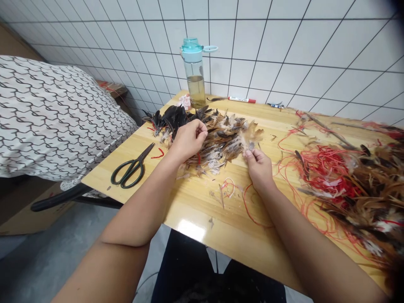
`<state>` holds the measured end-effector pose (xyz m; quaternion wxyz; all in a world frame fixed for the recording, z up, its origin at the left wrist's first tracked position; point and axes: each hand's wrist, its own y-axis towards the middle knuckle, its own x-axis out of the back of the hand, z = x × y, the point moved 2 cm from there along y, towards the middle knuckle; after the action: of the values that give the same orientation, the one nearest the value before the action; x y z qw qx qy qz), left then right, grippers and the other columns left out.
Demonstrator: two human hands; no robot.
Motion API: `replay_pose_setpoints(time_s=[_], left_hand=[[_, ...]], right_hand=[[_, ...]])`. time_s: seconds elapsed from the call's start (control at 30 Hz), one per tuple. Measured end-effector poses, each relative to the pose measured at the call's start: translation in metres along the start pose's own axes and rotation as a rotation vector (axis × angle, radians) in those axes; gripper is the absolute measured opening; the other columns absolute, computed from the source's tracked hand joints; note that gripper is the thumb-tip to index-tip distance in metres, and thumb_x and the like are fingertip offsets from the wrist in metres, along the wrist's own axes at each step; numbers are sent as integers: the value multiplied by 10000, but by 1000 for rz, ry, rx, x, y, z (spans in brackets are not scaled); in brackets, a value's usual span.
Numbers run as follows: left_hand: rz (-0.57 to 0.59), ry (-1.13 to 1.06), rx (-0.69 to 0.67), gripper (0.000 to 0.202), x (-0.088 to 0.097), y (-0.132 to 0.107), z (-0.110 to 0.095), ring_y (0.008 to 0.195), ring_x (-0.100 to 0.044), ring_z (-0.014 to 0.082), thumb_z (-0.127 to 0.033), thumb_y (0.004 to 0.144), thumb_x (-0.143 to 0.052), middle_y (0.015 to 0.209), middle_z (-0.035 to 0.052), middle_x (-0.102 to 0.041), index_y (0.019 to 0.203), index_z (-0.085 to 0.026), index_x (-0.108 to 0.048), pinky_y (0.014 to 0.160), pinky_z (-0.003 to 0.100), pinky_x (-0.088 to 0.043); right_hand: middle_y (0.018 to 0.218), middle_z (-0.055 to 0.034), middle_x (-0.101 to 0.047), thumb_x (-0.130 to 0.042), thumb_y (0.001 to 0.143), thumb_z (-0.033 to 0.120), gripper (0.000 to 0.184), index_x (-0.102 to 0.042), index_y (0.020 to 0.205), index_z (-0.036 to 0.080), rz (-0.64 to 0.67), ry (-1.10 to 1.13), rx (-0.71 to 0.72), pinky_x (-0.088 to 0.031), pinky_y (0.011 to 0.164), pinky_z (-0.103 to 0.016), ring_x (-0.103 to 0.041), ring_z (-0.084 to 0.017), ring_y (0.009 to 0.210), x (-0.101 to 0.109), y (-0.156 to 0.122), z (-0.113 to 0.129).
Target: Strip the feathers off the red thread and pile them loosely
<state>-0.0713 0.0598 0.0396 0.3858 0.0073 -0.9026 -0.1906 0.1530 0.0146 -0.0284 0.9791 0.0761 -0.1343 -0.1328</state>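
Note:
My right hand (259, 167) pinches a small bunch of light brown feathers (251, 135) near its lower end, between thumb and fingertips. Over a pile of brown and black feathers (221, 136) hovers my left hand (190, 138), its thumb and fingers curled together; whatever they may hold is too small to make out. The pile reaches from black plumes on the left to tan ones beside my right hand. Dark-handled scissors (130, 168) lie to the left of my left forearm, by a short piece of red string (158, 154).
A water bottle (194, 75) stands at the back against the tiled wall, with a red-capped marker (241, 100) to its right. Tangled red string (334, 174) and a larger heap of brown feathers (378, 181) cover the right side. Patterned cloth (57, 113) bulges at the left.

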Motion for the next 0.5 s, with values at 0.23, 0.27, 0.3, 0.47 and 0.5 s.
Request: replay_pose_setpoints(time_s=[0.23, 0.27, 0.3, 0.47, 0.5], left_hand=[[177, -791, 227, 128, -30, -10, -19, 550, -498, 59, -167, 761, -618, 643, -41, -536, 835, -161, -515, 560, 195, -421], [201, -835, 243, 146, -35, -13, -22, 553, -513, 56, -157, 750, -633, 646, -41, -546, 836, -158, -515, 564, 190, -433], [226, -866, 259, 157, -39, -15, -25, 558, -527, 54, -148, 742, -644, 649, -40, -553, 829, -156, -514, 568, 186, -443], [301, -919, 288, 120, -52, -26, -36, 603, -582, 69, -131, 747, -641, 671, -18, -590, 819, -143, -545, 590, 193, -480], [300, -907, 280, 115, -54, -27, -36, 620, -593, 76, -132, 750, -638, 687, -12, -602, 833, -142, -558, 603, 198, -489]], right_hand=[[589, 28, -491, -550, 789, 428, 263, -610, 695, 190, 11, 36, -22, -337, 617, -288, -416, -134, 601, -3, -1, 1], [592, 25, -502, -554, 784, 430, 263, -611, 687, 192, 17, 42, -20, -344, 622, -289, -422, -137, 604, -4, -1, 2], [600, 21, -518, -559, 777, 433, 264, -612, 679, 194, 25, 47, -17, -354, 632, -292, -435, -141, 613, -4, -2, 2], [692, -11, -611, -568, 761, 421, 244, -637, 681, 201, 74, 90, -12, -394, 697, -301, -517, -165, 699, -9, -4, 4], [703, -15, -619, -569, 759, 413, 236, -642, 681, 201, 84, 97, -16, -396, 696, -300, -522, -167, 706, -10, -4, 3]])
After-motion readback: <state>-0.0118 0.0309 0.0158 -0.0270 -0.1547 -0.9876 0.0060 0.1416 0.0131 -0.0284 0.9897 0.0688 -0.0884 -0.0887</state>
